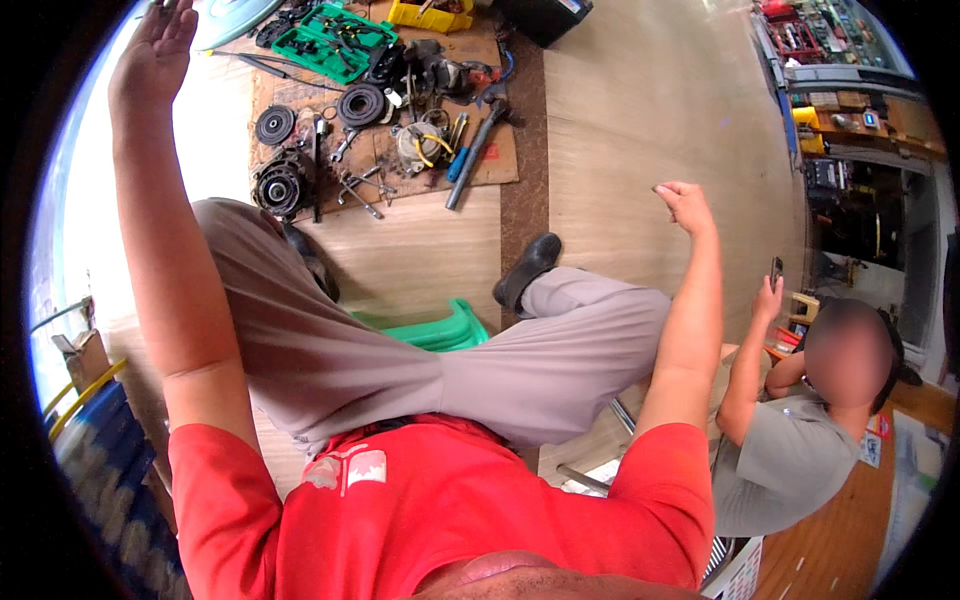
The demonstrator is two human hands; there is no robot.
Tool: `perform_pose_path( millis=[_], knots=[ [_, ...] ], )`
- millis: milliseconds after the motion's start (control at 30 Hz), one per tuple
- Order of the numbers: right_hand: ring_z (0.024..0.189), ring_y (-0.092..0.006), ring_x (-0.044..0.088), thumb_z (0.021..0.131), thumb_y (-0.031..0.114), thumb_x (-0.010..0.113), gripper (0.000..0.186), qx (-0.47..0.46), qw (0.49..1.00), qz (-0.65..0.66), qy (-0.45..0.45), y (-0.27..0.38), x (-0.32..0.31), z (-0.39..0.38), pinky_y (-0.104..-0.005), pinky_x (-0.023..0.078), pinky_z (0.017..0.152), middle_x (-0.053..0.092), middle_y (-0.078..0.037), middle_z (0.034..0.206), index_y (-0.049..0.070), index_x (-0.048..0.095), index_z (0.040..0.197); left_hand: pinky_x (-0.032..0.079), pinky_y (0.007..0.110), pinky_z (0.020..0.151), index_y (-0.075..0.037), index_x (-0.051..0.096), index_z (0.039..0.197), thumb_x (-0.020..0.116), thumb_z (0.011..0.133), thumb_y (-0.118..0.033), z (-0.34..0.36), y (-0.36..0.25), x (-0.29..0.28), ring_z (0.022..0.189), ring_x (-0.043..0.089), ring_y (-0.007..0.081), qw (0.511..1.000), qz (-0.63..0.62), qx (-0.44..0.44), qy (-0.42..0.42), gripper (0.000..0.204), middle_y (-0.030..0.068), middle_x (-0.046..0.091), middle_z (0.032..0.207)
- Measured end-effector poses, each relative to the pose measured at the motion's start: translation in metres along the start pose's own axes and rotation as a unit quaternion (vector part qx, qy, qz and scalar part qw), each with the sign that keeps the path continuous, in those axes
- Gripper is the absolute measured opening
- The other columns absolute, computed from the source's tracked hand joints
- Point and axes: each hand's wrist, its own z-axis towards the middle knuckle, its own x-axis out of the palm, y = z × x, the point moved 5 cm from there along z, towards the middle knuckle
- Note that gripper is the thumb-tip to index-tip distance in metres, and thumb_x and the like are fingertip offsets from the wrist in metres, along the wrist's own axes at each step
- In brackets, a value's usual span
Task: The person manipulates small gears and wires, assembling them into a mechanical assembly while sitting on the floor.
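Observation:
My left hand [155,50] is raised at the upper left, its fingers stretched out and the tips cut off by the picture's edge. A dark bit shows by those tips, too small to name. On the right, my right hand [687,208] is held up over the floor with thumb and fingers pinched; a tiny dark thing shows at the tips. Between the hands, a cardboard sheet [490,172] bears a hammer [475,155], a spanner [347,145], a round metal part [420,147], two black rings [275,125] and a dark ribbed motor-like part [284,186]. Neither hand touches these.
An opened green tool case [318,50] and a yellow tray [432,16] lie at the far end of the cardboard. A green plastic stool [455,328] stands between my legs. At the right a person [790,465] in grey holds up a phone [776,270]; shelves [860,122] stand behind.

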Motion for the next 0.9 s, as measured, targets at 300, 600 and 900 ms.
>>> perform_pose_path(
  millis=[300, 600, 900],
  knots=[
    [0.048, -0.0068, 0.041, 0.089, 0.026, 0.067, 0.024, -0.018, 1.0, 0.009, 0.002, -0.009, -0.002, 0.003, -0.0273, 0.034, 0.045, 0.048, 0.005, 0.056, 0.004, 0.074, 0.095, 0.041, 0.03, 0.067, 0.006, 0.043, 0.124, 0.032, 0.105, -0.015, 0.012, 0.012, -0.01, 0.083, 0.048, 0.0203, 0.919, -0.243, -0.076, 0.302, 0.03, 0.0192, 0.056, 0.11],
    [0.048, -0.0057, 0.042, 0.089, 0.026, 0.068, 0.023, -0.019, 0.999, 0.032, -0.01, -0.025, -0.007, -0.002, -0.0259, 0.035, 0.044, 0.049, 0.005, 0.056, 0.005, 0.074, 0.097, 0.039, 0.029, 0.064, 0.007, 0.042, 0.121, 0.033, 0.105, -0.015, 0.028, 0.017, -0.02, 0.076, 0.042, 0.0181, 0.935, -0.257, -0.077, 0.232, 0.028, 0.0198, 0.052, 0.113],
    [0.047, -0.007, 0.045, 0.09, 0.023, 0.067, 0.023, 0.022, 0.995, 0.098, -0.002, -0.051, 0.004, 0.005, -0.0255, 0.041, 0.043, 0.051, 0.003, 0.059, 0.002, 0.071, 0.098, 0.048, 0.03, 0.077, 0.004, 0.044, 0.131, 0.048, 0.101, -0.016, 0.037, 0.031, -0.031, 0.091, 0.055, 0.0197, 0.961, -0.023, 0.047, 0.273, 0.036, 0.0176, 0.058, 0.119]
  ],
)
